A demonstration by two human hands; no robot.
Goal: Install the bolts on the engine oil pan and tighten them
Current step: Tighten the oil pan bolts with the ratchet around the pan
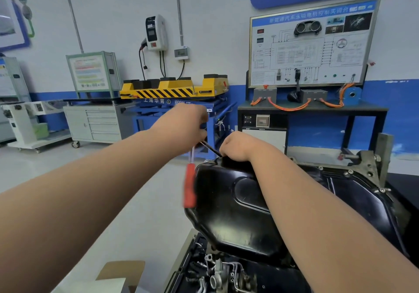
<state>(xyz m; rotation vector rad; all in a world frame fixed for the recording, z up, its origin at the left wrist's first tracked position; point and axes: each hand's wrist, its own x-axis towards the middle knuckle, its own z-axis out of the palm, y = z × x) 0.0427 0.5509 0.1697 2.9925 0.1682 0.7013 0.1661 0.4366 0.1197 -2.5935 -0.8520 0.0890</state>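
Two hands met at one spot. The left hand [181, 125] clenched the top of one red-handled tool [190, 188], blurred, its dark shaft slanting rightward, probably to drive a bolt. The right hand [238, 145] curled at the far rim, likely steadying the tip; I cannot tell what it held. One black oil pan [226, 213] sat upturned on the engine, with three bolt heads [350, 171] visible along its right flange.

Bare left hand [183, 125] and bare right hand [238, 145], forearms bare throughout.
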